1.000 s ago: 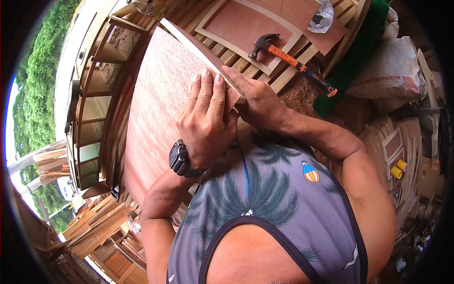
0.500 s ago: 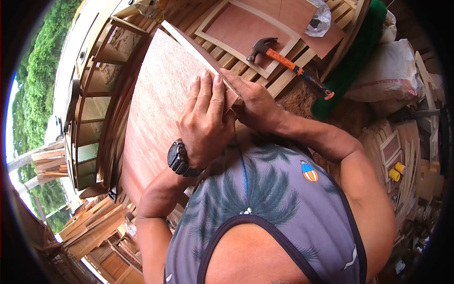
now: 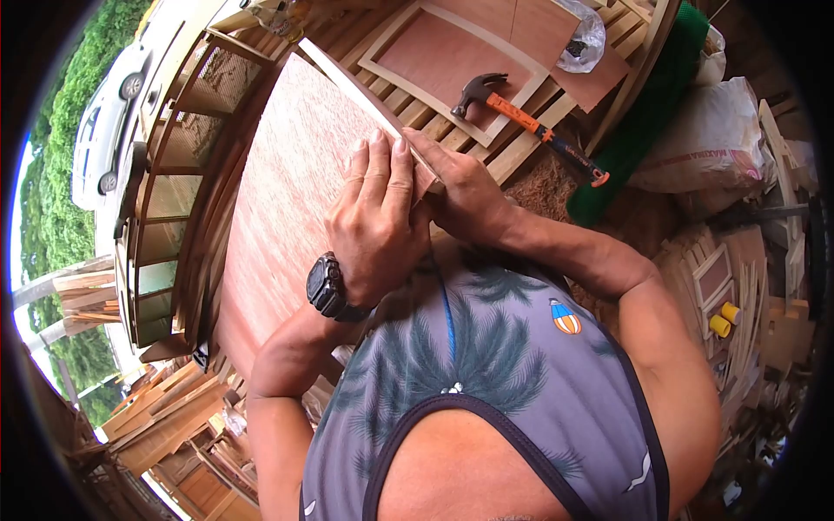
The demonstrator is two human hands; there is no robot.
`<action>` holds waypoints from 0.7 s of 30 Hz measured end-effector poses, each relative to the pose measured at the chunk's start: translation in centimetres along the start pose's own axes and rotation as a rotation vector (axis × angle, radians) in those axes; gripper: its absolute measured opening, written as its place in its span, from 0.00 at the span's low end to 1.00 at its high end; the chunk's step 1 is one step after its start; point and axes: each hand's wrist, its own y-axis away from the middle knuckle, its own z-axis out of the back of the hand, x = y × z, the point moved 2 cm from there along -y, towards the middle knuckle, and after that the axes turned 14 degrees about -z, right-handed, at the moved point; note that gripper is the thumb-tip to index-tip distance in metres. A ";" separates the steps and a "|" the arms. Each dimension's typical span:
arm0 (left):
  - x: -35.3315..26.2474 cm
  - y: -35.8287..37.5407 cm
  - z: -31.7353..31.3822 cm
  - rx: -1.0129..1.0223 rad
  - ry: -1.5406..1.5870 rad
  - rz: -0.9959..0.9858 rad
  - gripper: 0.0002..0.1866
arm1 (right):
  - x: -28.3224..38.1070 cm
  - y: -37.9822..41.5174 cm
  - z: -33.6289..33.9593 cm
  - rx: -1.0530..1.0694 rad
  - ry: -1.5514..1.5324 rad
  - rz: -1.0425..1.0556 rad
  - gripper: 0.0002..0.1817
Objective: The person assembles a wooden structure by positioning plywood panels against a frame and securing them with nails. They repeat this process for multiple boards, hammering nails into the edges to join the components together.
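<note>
— Plywood, reddish: one big panel (image 3: 291, 200) stands tilted in front of the person, its near corner under both hands. Only the head view to go by.

— How do the hands sit on it?

— Left hand (image 3: 375, 227) lies flat on the panel's face, four fingers pressed together and pointing at the pale strip (image 3: 365, 91) along the panel's far edge; one black watch (image 3: 326, 286) on that wrist. Right hand (image 3: 465, 195) is just beside the left, touching it, fingers curled onto the strip at the corner. Whether it pinches anything small I cannot tell.

— What else, counted from the panel?

— One hammer (image 3: 521, 122), orange-handled, beyond the panel on a second framed board (image 3: 443, 61). One clear bag (image 3: 582, 39) further back from the hammer. One white sack (image 3: 712, 139) well right of the panel, and two yellow caps (image 3: 723, 319) lower right of it. Left of the panel, one lattice frame (image 3: 178, 165), and past that one white car (image 3: 104, 122).
</note>
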 end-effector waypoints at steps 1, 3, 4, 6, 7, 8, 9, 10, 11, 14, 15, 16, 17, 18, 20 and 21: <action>0.0 0.0 -0.1 -0.002 -0.004 -0.003 0.27 | 0.0 0.0 -0.1 -0.004 -0.012 -0.001 0.32; -0.1 0.1 -0.1 0.003 -0.006 0.002 0.27 | -0.3 0.0 -0.3 0.000 -0.005 -0.003 0.32; -0.1 0.1 -0.1 0.008 -0.008 0.005 0.27 | -0.4 0.0 -0.3 0.002 0.001 -0.004 0.32; -0.2 0.0 -0.1 0.012 -0.006 0.008 0.27 | -0.2 0.1 -0.2 -0.004 -0.009 -0.007 0.32; -0.2 0.0 0.0 0.015 -0.004 0.011 0.27 | -0.2 0.1 -0.2 -0.010 -0.020 -0.010 0.32; -0.3 0.0 0.0 0.014 -0.004 0.009 0.27 | -0.2 0.1 -0.3 -0.011 -0.019 -0.009 0.32; -0.2 -0.1 0.0 0.010 -0.007 0.005 0.27 | -0.3 0.1 -0.4 -0.020 -0.028 -0.004 0.32; -0.2 -0.1 0.1 0.008 -0.011 0.001 0.27 | -0.2 0.1 -0.5 -0.027 -0.038 0.001 0.32; -0.2 -0.2 0.2 0.005 -0.015 0.000 0.27 | 0.0 0.1 -0.4 -0.028 -0.038 0.005 0.32; 0.0 -0.2 0.4 -0.021 0.000 0.013 0.26 | 0.4 0.0 -0.3 0.005 -0.041 -0.027 0.32; -0.1 -0.3 0.7 -0.014 -0.003 0.012 0.26 | 0.5 0.0 -0.3 -0.015 -0.042 0.002 0.31; -0.3 -0.3 0.9 -0.005 -0.003 0.010 0.26 | 0.6 0.2 -0.3 -0.036 -0.044 0.026 0.31; -0.3 -0.3 0.9 -0.005 -0.001 0.012 0.26 | 0.5 0.2 -0.4 -0.035 -0.042 0.024 0.31; -0.2 -0.4 1.0 -0.001 0.002 0.012 0.27 | 0.4 0.0 -0.6 -0.049 -0.048 0.042 0.32; -0.1 -0.3 1.1 -0.007 0.001 -0.007 0.27 | 0.6 0.1 -0.7 -0.062 -0.054 0.061 0.32; -0.1 -0.3 1.1 -0.008 0.001 -0.006 0.27 | 0.9 0.4 -0.8 -0.050 -0.075 0.039 0.33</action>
